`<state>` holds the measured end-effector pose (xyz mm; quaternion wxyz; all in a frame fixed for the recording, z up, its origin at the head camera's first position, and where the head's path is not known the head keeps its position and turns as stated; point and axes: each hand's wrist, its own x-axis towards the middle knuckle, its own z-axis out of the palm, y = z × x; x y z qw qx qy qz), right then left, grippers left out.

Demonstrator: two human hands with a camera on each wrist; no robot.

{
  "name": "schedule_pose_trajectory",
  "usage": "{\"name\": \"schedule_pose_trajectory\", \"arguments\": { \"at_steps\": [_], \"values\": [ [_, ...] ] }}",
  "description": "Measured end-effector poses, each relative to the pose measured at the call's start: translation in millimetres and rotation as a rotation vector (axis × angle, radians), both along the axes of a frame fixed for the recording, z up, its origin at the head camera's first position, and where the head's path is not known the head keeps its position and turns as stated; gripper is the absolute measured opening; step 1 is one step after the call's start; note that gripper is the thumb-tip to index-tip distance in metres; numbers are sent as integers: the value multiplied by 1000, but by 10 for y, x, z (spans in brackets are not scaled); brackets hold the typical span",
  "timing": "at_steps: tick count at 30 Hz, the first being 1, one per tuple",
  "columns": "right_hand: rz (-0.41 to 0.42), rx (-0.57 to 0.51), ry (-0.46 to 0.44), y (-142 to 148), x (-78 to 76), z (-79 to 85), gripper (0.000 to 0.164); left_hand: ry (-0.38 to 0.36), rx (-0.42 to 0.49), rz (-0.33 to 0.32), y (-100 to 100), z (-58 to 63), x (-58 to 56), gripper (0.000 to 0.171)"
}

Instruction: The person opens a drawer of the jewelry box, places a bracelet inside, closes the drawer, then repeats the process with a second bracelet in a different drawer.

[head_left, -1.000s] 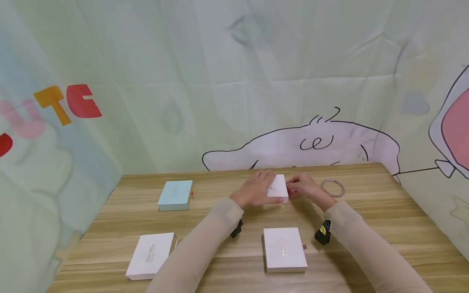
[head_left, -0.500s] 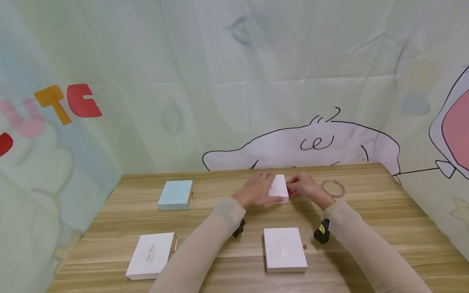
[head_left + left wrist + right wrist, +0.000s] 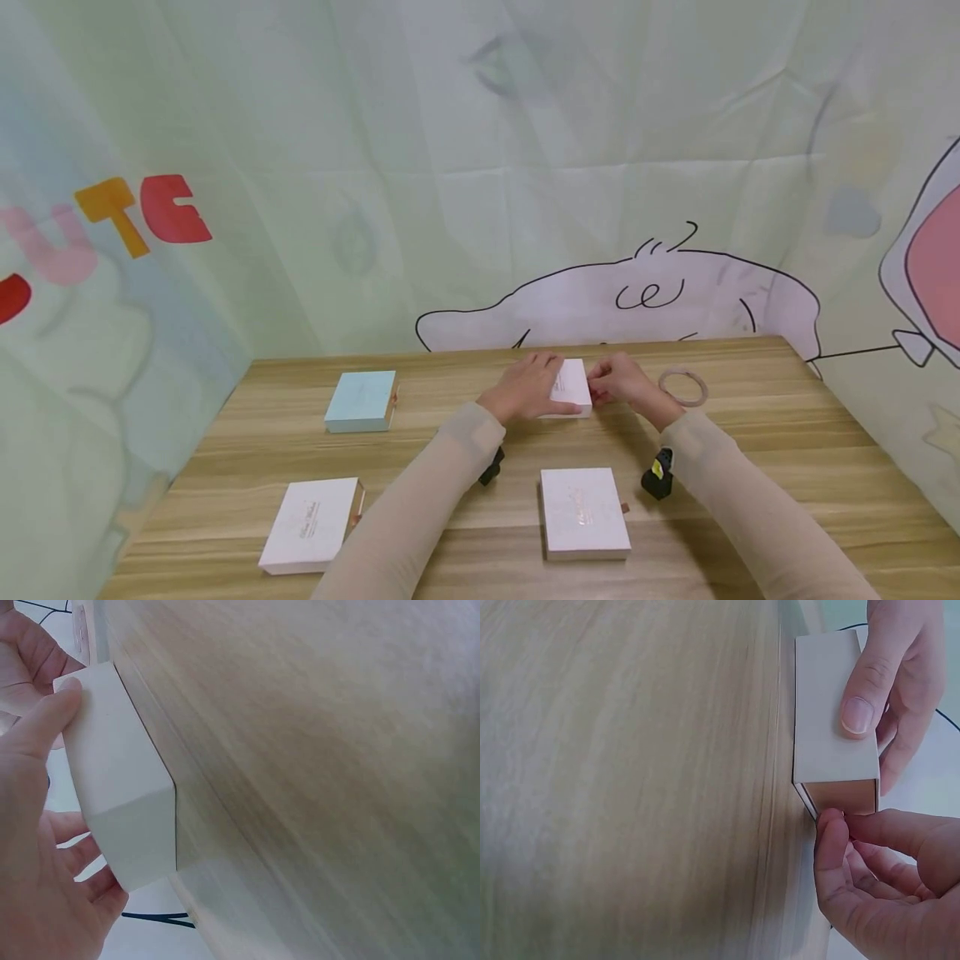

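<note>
Two hands work at one box: the left hand (image 3: 522,389) grips the held white box (image 3: 572,385), its thumb on the near side and its other fingers over the top and far side, while the right hand (image 3: 622,383) has thumb and forefinger pinched together on the same box's brown right end, the fingertips hiding what lies between them. The held box sits near the far edge of the tabletop (image 3: 262,442). Just right of the right hand lies one thin ring (image 3: 703,389).

Three more boxes lie well apart: one pale blue box (image 3: 361,401) at the far left, one near-left white box (image 3: 311,523) and one near-centre white box (image 3: 583,510), making four boxes, three of them white. Two black wrist devices (image 3: 658,475) show, one below each sleeve (image 3: 757,508). Behind hangs a printed cloth (image 3: 450,208).
</note>
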<state>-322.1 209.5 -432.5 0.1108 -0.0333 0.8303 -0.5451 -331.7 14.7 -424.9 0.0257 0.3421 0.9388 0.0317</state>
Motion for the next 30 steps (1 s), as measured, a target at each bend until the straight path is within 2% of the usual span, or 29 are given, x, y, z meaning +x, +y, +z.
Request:
{"name": "schedule_pose_trajectory", "arguments": {
  "at_steps": [14, 30],
  "values": [
    [-5, 31, 12, -12, -19, -24, 6, -25, 14, 16, 6, -28, -39, 92],
    [-1, 123, 50, -40, 17, 30, 7, -33, -36, 21, 21, -8, -17, 92]
  ]
}}
